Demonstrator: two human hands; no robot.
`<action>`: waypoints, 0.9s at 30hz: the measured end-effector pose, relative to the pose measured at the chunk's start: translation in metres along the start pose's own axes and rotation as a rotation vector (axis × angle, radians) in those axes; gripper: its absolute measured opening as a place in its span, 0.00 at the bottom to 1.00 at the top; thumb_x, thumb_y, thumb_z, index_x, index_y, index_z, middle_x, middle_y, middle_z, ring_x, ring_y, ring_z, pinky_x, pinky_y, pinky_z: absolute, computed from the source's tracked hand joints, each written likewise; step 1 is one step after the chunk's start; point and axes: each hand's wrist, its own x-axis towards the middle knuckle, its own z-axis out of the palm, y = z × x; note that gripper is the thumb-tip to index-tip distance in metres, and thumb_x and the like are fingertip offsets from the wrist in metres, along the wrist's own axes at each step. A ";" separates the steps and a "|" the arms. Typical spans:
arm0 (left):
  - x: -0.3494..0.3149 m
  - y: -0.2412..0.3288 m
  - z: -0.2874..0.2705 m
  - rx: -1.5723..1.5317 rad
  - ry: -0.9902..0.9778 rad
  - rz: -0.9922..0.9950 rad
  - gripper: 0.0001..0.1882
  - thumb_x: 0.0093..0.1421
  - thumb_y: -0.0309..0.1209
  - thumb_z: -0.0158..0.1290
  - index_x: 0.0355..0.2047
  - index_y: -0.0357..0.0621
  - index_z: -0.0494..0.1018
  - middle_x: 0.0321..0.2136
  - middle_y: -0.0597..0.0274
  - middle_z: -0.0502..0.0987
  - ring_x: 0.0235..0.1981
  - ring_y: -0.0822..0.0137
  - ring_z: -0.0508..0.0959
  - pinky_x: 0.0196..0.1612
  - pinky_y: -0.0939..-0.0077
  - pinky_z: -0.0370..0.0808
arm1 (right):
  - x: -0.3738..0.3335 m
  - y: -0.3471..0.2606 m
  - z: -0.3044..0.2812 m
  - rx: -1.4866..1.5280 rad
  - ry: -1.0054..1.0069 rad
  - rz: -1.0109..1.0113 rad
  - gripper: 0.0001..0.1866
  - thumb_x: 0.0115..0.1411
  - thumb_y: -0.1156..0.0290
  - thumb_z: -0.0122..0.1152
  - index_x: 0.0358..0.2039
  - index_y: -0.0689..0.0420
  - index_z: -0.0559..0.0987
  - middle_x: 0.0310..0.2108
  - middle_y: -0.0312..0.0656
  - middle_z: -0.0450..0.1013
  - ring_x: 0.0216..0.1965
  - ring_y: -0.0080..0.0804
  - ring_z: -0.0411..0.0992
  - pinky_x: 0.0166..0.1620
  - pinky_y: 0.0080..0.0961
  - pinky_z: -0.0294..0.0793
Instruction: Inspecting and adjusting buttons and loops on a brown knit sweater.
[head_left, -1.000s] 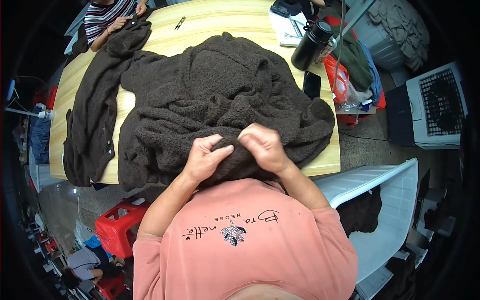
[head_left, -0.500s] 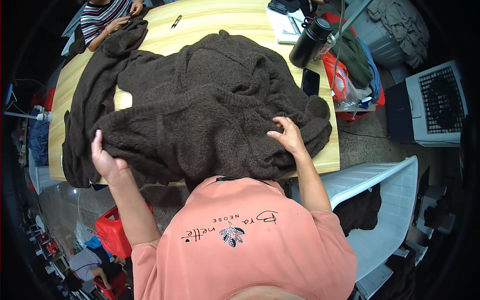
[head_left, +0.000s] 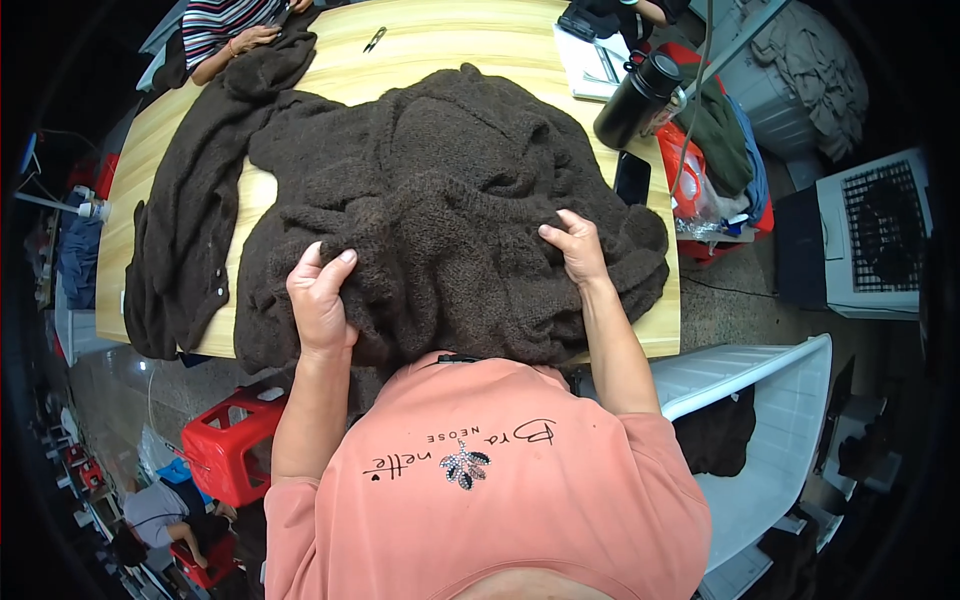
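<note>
A dark brown knitted garment (head_left: 470,230) lies heaped and wrinkled across the near half of the table. At its left part, my left hand (head_left: 322,300) is closed on the knit, thumb on top and the other fingers partly hidden in the cloth. My right hand (head_left: 577,250) grips the right part, with thumb and forefinger showing and the rest tucked into the folds. Another dark brown knitted piece (head_left: 185,220) with small buttons stretches along the table's left side, up to a co-worker's hand (head_left: 255,38) at the far left.
On the wooden table (head_left: 420,50) lie small thread snips (head_left: 374,39), a black phone (head_left: 632,178) and a black bottle (head_left: 640,100). A white bin (head_left: 780,430) with dark cloth stands at the right. A red stool (head_left: 228,445) is at the lower left.
My left hand has moved right and taken hold of the garment, drawing its left side inward and baring more table. My right hand has shifted slightly and now grips the cloth.
</note>
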 end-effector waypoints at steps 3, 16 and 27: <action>-0.003 0.000 0.008 0.006 -0.050 -0.039 0.07 0.53 0.18 0.49 0.33 0.33 0.73 0.30 0.60 0.78 0.29 0.73 0.76 0.37 0.80 0.73 | -0.020 -0.026 0.011 -0.030 0.005 -0.155 0.11 0.51 0.81 0.60 0.38 0.64 0.76 0.35 0.37 0.75 0.35 0.20 0.72 0.42 0.18 0.71; -0.014 -0.008 0.032 0.200 -0.225 0.011 0.04 0.49 0.17 0.53 0.25 0.38 0.72 0.22 0.71 0.73 0.24 0.82 0.68 0.30 0.87 0.67 | -0.055 -0.082 0.069 -0.664 0.034 -0.891 0.16 0.43 0.86 0.62 0.36 0.62 0.77 0.31 0.46 0.76 0.33 0.35 0.76 0.36 0.23 0.73; -0.026 -0.021 0.032 0.081 -0.280 -0.161 0.02 0.51 0.18 0.54 0.26 0.35 0.75 0.25 0.67 0.76 0.25 0.81 0.71 0.30 0.86 0.69 | -0.076 -0.084 0.126 -0.893 -0.324 -1.115 0.17 0.34 0.80 0.59 0.31 0.61 0.76 0.24 0.40 0.70 0.21 0.35 0.69 0.22 0.29 0.68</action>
